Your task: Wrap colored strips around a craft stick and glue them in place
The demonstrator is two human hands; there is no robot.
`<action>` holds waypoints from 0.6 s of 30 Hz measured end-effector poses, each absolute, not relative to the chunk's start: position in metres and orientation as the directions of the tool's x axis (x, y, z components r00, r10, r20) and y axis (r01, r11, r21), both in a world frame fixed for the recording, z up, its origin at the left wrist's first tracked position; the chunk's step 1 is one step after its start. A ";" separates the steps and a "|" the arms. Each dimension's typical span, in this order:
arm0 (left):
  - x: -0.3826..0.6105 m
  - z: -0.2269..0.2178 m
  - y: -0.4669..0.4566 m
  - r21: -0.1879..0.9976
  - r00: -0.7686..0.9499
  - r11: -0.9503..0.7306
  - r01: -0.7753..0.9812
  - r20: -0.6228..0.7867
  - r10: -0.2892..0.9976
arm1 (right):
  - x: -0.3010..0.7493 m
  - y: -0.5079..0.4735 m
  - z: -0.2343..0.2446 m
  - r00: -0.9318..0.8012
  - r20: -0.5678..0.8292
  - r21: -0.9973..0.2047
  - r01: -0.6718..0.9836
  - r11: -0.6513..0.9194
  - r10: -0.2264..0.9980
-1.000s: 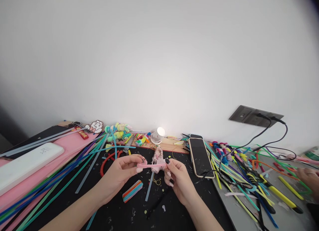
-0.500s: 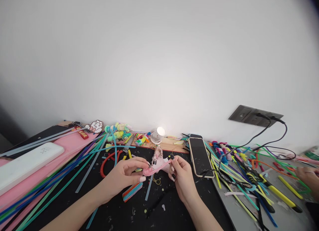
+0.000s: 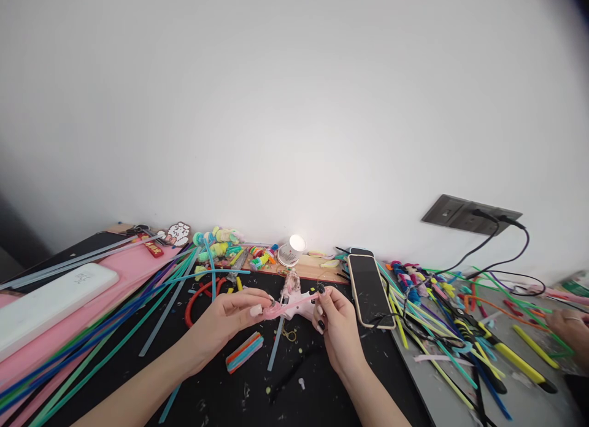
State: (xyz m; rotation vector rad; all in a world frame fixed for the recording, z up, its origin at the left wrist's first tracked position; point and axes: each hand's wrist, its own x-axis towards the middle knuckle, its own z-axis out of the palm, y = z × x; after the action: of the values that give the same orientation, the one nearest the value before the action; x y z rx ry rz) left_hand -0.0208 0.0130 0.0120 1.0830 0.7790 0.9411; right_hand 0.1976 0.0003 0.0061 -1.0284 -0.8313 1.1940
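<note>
My left hand point(image 3: 237, 313) is closed in a pinch on the curled left end of a pink pipe cleaner point(image 3: 292, 303). The other end of the strip sits between the thumb and fingers of my right hand point(image 3: 334, 310), so it stretches across the gap between them. Just behind it lies a pale pink and white tool point(image 3: 291, 284), which looks like a glue gun and is partly hidden by the strip and my fingers. Below my left hand a short bundle of orange, blue and lilac pipe cleaners point(image 3: 244, 352) rests on the black mat point(image 3: 257, 399).
A white paper cup point(image 3: 291, 250) stands by the wall. Right of my hands are a phone point(image 3: 372, 291), yellow-and-black pliers point(image 3: 464, 330), loose pipe cleaners and cables. Long coloured strips point(image 3: 115, 329) and a white power bank point(image 3: 59, 305) lie left. Another person's hand point(image 3: 568, 329) is far right.
The rounded loop at the strip's left end has become smaller and more bunched under my left fingers. My left thumb has shifted slightly up and left. My right hand has barely moved.
</note>
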 end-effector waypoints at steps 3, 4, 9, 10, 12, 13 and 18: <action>-0.020 0.009 0.015 0.960 0.373 0.162 -0.228 -0.068 0.926 | 0.197 -0.001 0.006 0.175 0.004 -0.941 -0.332 0.063 0.984; -0.021 0.007 0.015 0.966 0.355 0.149 -0.213 -0.065 0.933 | 0.197 -0.002 0.006 0.159 0.008 -0.941 -0.332 0.061 0.987; -0.020 0.002 0.018 0.980 0.328 0.082 -0.180 -0.019 0.945 | 0.194 -0.005 0.006 0.048 0.001 -0.951 -0.309 0.016 0.999; -0.020 0.002 0.018 0.979 0.343 0.078 -0.187 -0.010 0.939 | 0.193 -0.005 0.005 0.035 0.003 -0.956 -0.295 0.013 0.999; -0.019 0.004 0.017 0.977 0.365 0.066 -0.205 0.014 0.931 | 0.193 -0.005 0.004 0.016 0.008 -0.966 -0.257 0.012 1.000; -0.018 0.004 0.017 0.976 0.371 0.061 -0.209 0.021 0.928 | 0.193 -0.005 0.003 0.009 0.012 -0.972 -0.234 0.014 1.000; -0.017 0.006 0.016 0.979 0.367 0.020 -0.201 0.057 0.928 | 0.193 -0.003 -0.001 -0.059 0.008 -0.994 -0.107 0.002 0.998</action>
State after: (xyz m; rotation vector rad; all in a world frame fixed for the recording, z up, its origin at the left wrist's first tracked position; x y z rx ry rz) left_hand -0.0166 0.0157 0.0062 1.2302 0.7756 1.0292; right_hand 0.1929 -0.0030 -0.0010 -1.0978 -1.1746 1.2972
